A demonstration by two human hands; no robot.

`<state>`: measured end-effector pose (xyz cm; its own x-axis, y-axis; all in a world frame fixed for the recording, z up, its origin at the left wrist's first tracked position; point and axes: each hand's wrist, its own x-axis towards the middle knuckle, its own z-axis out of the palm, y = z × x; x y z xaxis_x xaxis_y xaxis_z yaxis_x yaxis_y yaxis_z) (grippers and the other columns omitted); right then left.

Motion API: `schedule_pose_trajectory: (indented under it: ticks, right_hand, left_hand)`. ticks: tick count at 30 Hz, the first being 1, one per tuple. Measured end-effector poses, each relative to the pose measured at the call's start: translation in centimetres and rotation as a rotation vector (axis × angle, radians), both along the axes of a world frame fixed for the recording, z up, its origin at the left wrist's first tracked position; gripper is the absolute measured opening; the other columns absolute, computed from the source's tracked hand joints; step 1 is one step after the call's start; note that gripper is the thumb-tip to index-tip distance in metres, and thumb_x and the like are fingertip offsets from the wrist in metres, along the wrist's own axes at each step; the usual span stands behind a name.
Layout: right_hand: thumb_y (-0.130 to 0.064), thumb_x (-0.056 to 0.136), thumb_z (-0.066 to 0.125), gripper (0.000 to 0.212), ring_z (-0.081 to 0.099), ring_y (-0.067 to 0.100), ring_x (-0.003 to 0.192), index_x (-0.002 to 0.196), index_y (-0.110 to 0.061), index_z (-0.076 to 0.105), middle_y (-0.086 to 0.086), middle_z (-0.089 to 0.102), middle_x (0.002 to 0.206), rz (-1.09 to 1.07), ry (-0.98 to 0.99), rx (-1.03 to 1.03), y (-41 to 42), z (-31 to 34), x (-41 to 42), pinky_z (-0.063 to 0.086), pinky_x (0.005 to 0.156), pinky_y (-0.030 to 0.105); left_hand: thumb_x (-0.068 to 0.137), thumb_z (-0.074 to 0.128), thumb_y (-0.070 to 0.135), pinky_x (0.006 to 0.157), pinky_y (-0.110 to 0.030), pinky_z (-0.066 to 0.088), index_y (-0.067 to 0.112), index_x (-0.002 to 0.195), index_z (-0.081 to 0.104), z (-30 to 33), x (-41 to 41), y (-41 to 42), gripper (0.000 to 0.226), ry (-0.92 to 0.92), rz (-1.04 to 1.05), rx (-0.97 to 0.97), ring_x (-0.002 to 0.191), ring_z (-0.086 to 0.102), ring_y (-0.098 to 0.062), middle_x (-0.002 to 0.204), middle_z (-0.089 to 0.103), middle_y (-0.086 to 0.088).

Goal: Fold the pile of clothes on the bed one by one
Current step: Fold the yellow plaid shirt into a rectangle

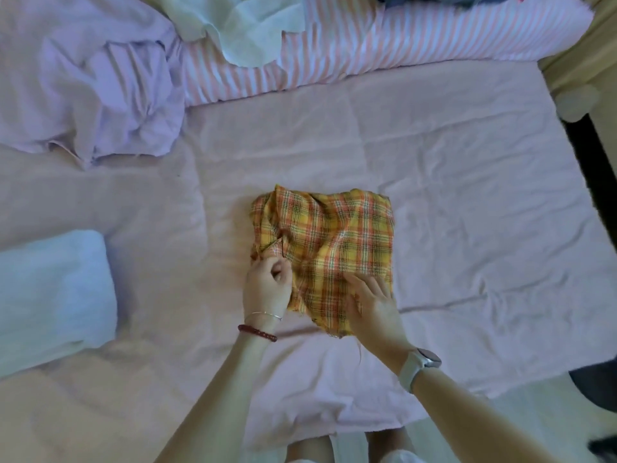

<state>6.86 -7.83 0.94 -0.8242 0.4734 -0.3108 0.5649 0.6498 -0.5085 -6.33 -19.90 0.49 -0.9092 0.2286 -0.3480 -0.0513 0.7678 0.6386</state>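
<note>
Her left hand (267, 282) is curled into a loose fist at the near left corner of the plaid cloth (329, 242), fingers and thumb pinching a bunched fold of the fabric. The wrist is bent slightly, with a thin silver bangle (263, 315) and a dark red bead bracelet (257, 332) around it. Her right hand (370, 302) lies flat, fingers straight and a little spread, pressing down on the near right part of the same cloth. A pale watch (420, 362) sits on that wrist. Both forearms reach forward from the near edge of the bed.

The plaid cloth, yellow, orange and green, is folded into a rough square in the middle of the pink sheet (450, 182). A folded light blue piece (53, 289) lies well off to the left. Further back on the left is a crumpled lilac garment (93, 91), beside a pink-and-white striped cloth (384, 48) with a rumpled white cloth (240, 25) on top of it.
</note>
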Motion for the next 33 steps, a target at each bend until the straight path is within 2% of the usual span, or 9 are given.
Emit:
schedule_pose_trajectory:
  ticks: [3,6,10,14,19,22,25,29,33]
  right_hand:
    - [-0.027,0.087,0.031,0.050,0.053,0.031,0.114,0.126,-0.010,0.056,0.006,0.059,0.125,0.020,-0.035,0.034,-0.2,-0.6,0.1,0.049,0.091,0.048]
    - [-0.032,0.085,0.020,0.060,0.043,0.029,0.125,0.135,-0.015,0.047,0.003,0.048,0.138,0.063,-0.109,0.022,-0.1,-0.8,-0.8,0.041,0.099,0.048]
    - [-0.033,0.086,0.019,0.059,0.046,0.027,0.122,0.135,-0.019,0.047,0.002,0.049,0.137,0.082,-0.120,0.045,0.6,-1.3,-1.8,0.043,0.096,0.047]
    - [-0.028,0.087,0.029,0.050,0.054,0.029,0.112,0.128,-0.014,0.054,0.005,0.057,0.126,0.083,-0.054,0.114,2.4,-1.2,-3.7,0.047,0.089,0.048]
    - [-0.028,0.088,0.026,0.050,0.059,0.027,0.104,0.123,-0.015,0.060,0.003,0.064,0.118,0.307,-0.038,0.125,3.6,-1.9,-6.0,0.048,0.083,0.044]
    - [-0.021,0.089,0.037,0.036,0.064,0.025,0.083,0.103,-0.012,0.069,0.002,0.070,0.094,0.263,0.206,0.225,4.7,-2.1,-7.9,0.053,0.068,0.037]
    - [-0.022,0.090,0.042,0.031,0.061,0.026,0.091,0.102,-0.011,0.068,0.004,0.067,0.098,0.244,0.333,0.293,6.4,-1.9,-12.1,0.049,0.074,0.039]
    - [-0.034,0.096,0.044,0.042,0.041,0.024,0.126,0.133,-0.014,0.049,0.004,0.051,0.132,0.408,-0.022,0.076,7.4,-1.4,-19.0,0.033,0.102,0.044]
    - [-0.027,0.096,0.047,0.026,0.052,0.021,0.108,0.110,-0.016,0.064,0.002,0.063,0.111,0.524,-0.187,-0.055,6.6,-1.9,-22.7,0.040,0.095,0.039]
  left_hand:
    - [0.085,0.054,0.052,0.096,-0.037,0.040,0.009,0.119,0.058,-1.4,-0.6,1.9,0.054,-0.120,-0.175,-0.318,0.121,0.044,-0.029,0.128,0.047,-0.012]
    - [0.082,0.053,0.059,0.100,-0.042,0.035,0.010,0.114,0.059,-2.5,-1.1,2.8,0.058,-0.145,-0.201,-0.503,0.118,0.043,-0.031,0.126,0.045,-0.012]
    - [0.088,0.060,0.032,0.088,-0.035,0.037,0.011,0.094,0.069,-3.3,-1.9,2.4,0.023,-0.051,-0.060,-0.293,0.109,0.050,-0.029,0.111,0.056,-0.010]
    - [0.082,0.066,0.011,0.064,-0.013,0.034,0.000,0.077,0.064,-1.6,-1.6,0.1,0.012,0.153,0.053,0.180,0.075,0.049,-0.010,0.081,0.058,-0.006]
    - [0.092,0.054,0.014,0.067,-0.025,0.032,0.000,0.092,0.060,-2.3,-1.8,-2.0,0.015,-0.185,0.315,-0.078,0.082,0.054,-0.024,0.090,0.063,-0.014]
    - [0.095,0.047,0.023,0.072,-0.027,0.037,0.003,0.104,0.058,-1.7,-3.3,-0.8,0.024,-0.185,0.327,-0.030,0.090,0.056,-0.026,0.092,0.059,-0.006]
    - [0.092,0.052,0.036,0.070,-0.024,0.039,0.013,0.106,0.055,-1.2,-4.2,1.3,0.028,-0.153,0.170,-0.020,0.084,0.055,-0.018,0.088,0.057,0.004]
    - [0.092,0.054,0.028,0.063,-0.024,0.039,0.008,0.100,0.060,-2.3,-4.9,2.3,0.023,-0.009,0.171,-0.063,0.081,0.059,-0.021,0.081,0.056,0.003]
    - [0.095,0.050,0.016,0.049,-0.010,0.038,0.002,0.096,0.059,-2.4,-4.6,1.9,0.017,0.104,0.259,0.102,0.056,0.048,-0.007,0.063,0.050,0.008]
